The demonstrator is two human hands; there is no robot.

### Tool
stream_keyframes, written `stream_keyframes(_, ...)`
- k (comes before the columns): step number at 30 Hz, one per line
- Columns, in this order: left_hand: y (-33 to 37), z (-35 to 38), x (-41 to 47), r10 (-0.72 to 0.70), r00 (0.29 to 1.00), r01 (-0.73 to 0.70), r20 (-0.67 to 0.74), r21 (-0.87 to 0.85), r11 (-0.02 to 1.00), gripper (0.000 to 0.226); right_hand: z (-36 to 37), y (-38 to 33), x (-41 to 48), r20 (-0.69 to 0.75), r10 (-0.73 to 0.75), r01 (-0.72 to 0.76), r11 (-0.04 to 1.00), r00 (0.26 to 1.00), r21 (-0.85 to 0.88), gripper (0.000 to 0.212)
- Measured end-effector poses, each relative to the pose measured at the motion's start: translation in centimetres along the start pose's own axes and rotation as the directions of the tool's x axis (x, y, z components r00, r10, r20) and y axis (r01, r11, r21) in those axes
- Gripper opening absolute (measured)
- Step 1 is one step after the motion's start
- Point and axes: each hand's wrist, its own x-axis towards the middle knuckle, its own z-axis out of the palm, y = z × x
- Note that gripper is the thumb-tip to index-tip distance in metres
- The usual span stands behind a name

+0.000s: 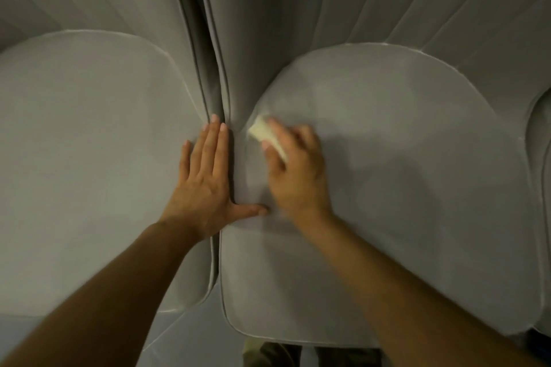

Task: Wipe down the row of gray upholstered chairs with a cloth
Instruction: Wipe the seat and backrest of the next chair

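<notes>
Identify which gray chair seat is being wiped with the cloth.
The right-hand seat: the right hand presses the pale cloth on its left edge. The left seat only bears the flat left hand.

Very little besides the work itself is in view. A strip of floor (190,334) shows at the lower left of centre, smooth and pale blue-grey, crossed by a few faint lighter lines that run diagonally. Along the bottom edge, near the middle, sits a dark olive-green patch (269,355) with soft folds, cut off by the frame; what it is cannot be told. In the bottom right corner lies a small dark bluish area (540,343), too dim to identify
</notes>
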Motion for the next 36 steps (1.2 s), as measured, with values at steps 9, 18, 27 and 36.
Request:
stream_keyframes(9,1.1,-0.2,0.9,-0.019,0.994,0.018,-0.112,-0.01,1.0,0.128,-3.6,5.7,9.6,0.042,0.222,-0.191,0.908,0.974,-0.373,0.04)
stream_keyframes(18,0.4,0.6,1.1,-0.002,0.974,0.026,-0.228,0.103,0.994,0.126,0.4,0.2,1.9,0.187,0.075,-0.092,0.992,0.979,0.084,0.035)
stream_keyframes(27,2.4,-0.1,6.9,0.096,0.828,0.109,-0.553,0.326,0.939,0.114,-3.3,3.1,9.1,-0.211,-0.092,0.14,0.964,0.973,0.228,0.043)
stream_keyframes(36,1.1,1.1,11.1,0.147,0.611,0.284,-0.778,0.389,0.877,0.1,-3.4,4.1,13.9,-0.363,-0.513,0.566,0.823,0.778,0.051,0.05)
